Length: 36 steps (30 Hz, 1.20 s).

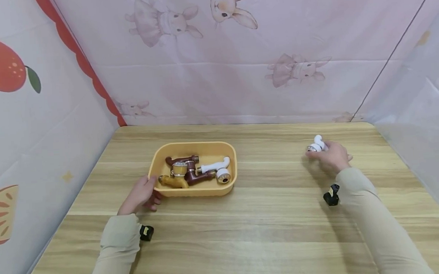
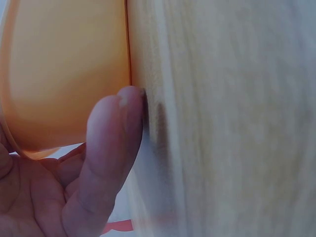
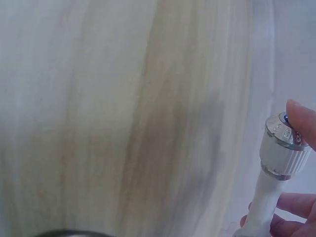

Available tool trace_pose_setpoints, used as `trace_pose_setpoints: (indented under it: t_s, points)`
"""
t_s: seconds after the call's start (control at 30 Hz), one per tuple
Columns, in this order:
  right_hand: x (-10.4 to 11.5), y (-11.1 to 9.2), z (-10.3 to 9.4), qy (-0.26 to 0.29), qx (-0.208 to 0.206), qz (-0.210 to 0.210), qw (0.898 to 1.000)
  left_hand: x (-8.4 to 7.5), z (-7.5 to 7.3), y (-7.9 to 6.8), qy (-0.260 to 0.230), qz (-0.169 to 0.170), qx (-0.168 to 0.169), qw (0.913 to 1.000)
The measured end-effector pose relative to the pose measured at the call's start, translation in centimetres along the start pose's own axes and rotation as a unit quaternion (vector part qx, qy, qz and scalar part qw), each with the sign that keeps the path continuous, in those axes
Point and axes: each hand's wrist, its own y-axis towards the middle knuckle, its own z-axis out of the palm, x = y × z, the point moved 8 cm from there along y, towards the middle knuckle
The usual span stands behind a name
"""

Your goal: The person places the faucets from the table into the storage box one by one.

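My right hand [image 1: 334, 156] grips a white faucet [image 1: 316, 145] above the right part of the table. In the right wrist view, a finger [image 3: 304, 124] presses the silver-capped end of the faucet's ribbed knob [image 3: 279, 157], with other fingers behind the white body. At the left, my left hand [image 1: 140, 195] holds the near-left corner of a yellow plastic bin [image 1: 192, 192], thumb at the rim and fingers along the outer wall. Inside the bin lie brown faucets [image 1: 200, 177], a mustard-yellow faucet [image 1: 174, 181] and another white faucet [image 1: 215, 166].
The bin stands on a wood-grain table [image 1: 247, 235]. A pink curtain with rabbit prints [image 1: 202, 92] hangs behind the table's far edge, and pale printed sheets rise at the left and right. A black wrist camera [image 1: 146, 232] sits by each cuff.
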Motion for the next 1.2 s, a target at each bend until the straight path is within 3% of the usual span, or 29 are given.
trace_pose_setpoints:
  t_s: [0.4,0.87,1.2]
  points:
    - [1.3,-0.3,-0.4,-0.002,-0.013,-0.031,0.999,-0.1,0.0,-0.1,0.0,0.005,0.001,1.0]
    - [3.0,-1.2,-1.1,-0.007,-0.062,-0.069,0.996,0.1,-0.1,0.0,0.004,-0.004,-0.002,1.0]
    - [4.8,-2.0,-1.0,-0.006,-0.061,-0.083,0.995,0.1,-0.1,0.1,0.006,-0.001,-0.002,1.0]
